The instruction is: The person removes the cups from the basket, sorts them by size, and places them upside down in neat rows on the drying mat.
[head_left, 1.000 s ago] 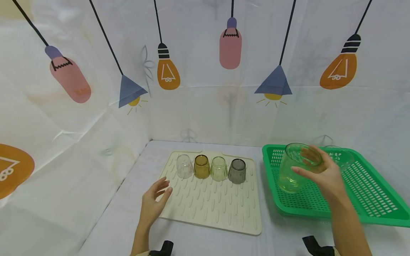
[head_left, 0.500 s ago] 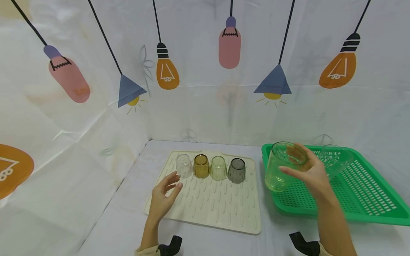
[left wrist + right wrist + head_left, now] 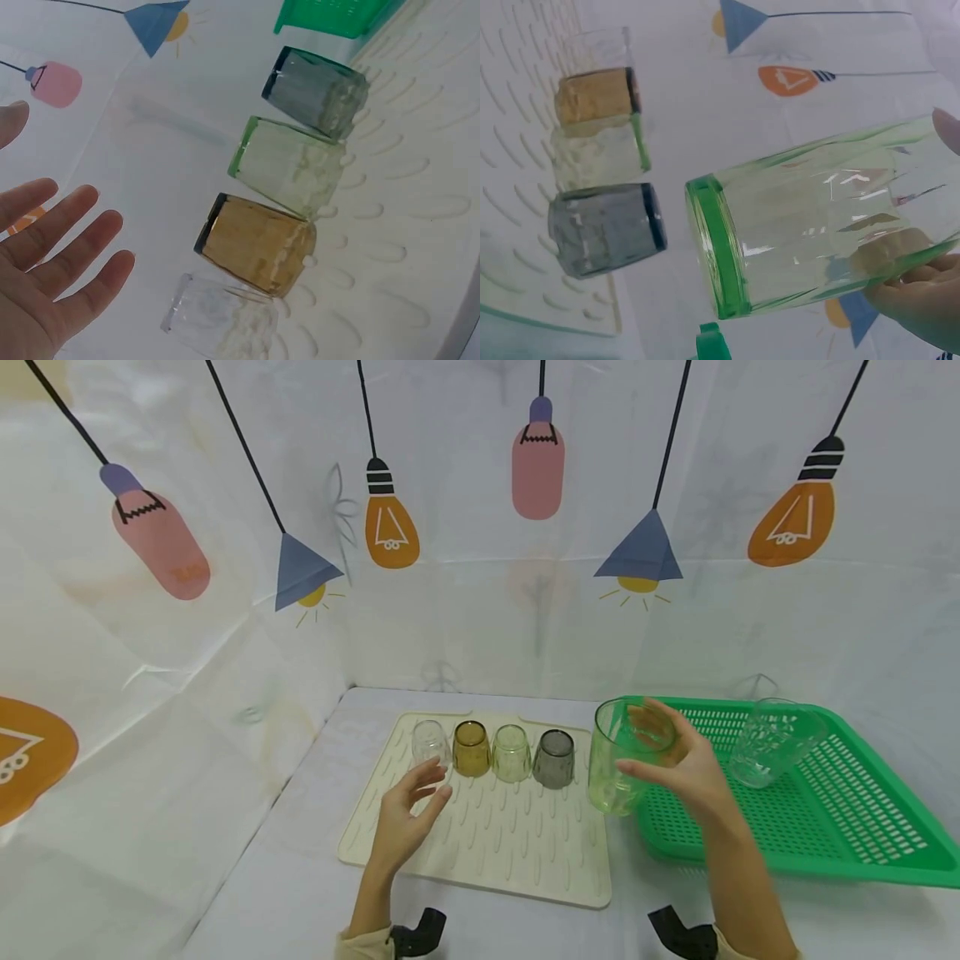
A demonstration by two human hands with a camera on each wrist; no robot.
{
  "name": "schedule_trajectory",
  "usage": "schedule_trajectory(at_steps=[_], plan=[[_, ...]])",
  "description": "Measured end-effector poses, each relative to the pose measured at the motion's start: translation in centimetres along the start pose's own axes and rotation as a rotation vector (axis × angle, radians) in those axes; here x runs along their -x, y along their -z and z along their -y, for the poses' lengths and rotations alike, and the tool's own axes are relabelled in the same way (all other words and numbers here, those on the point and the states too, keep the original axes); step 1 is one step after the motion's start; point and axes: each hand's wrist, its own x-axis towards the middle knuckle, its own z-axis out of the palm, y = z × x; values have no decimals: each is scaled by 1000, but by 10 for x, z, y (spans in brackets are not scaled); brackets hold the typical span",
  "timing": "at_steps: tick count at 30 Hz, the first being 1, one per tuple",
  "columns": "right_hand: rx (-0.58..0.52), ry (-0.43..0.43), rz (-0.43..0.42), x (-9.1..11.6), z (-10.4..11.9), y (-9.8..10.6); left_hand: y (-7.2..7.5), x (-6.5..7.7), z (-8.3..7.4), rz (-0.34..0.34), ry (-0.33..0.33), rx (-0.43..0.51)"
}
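Observation:
My right hand [image 3: 682,768] grips a tall light-green drinking glass [image 3: 617,777] near its upper end, thumb on the near side, fingers round the far side. The glass is raised between the cream drying mat [image 3: 517,860] and the green basket; its thick green base [image 3: 718,247] shows in the right wrist view. My left hand [image 3: 407,818] hovers over the mat's left side, fingers spread and holding nothing. Short tumblers stand in a row along the back of the mat: clear [image 3: 217,315], amber [image 3: 471,750], pale green [image 3: 512,754] and grey [image 3: 554,760]. The grey one is nearest the held glass.
A green plastic basket [image 3: 795,868] with slotted walls stands at the right. A tall clear glass [image 3: 768,747] leans inside it. White sheets printed with lamps [image 3: 480,627] hang behind and at the left. White cloth [image 3: 285,893] covers the table.
My right hand has carried the light-green glass leftward from over the basket toward the mat's right edge. My left hand has moved right over the mat, toward the clear tumbler.

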Motion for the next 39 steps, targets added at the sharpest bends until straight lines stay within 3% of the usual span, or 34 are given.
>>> schedule_trajectory(at_steps=[6,11,14,18,26,33,39], plan=[[-15,6,36,-1,-3,-13,-8,-1,16,5,3,36],[-39,8,54,0,-6,-22,-12,-2,-4,30,-2,25],[-13,-15,59,0,-7,-27,-17,-4,-5,43,-27,29],[21,-37,77,2,-11,-34,-24,-5,11,69,-63,63],[25,17,103,3,-21,-51,-37,-9,2,126,-80,93],[-5,-5,116,3,-25,-65,-48,-11,-4,170,-99,105],[-42,23,129,2,-27,-74,-55,-11,-7,204,-109,128]])
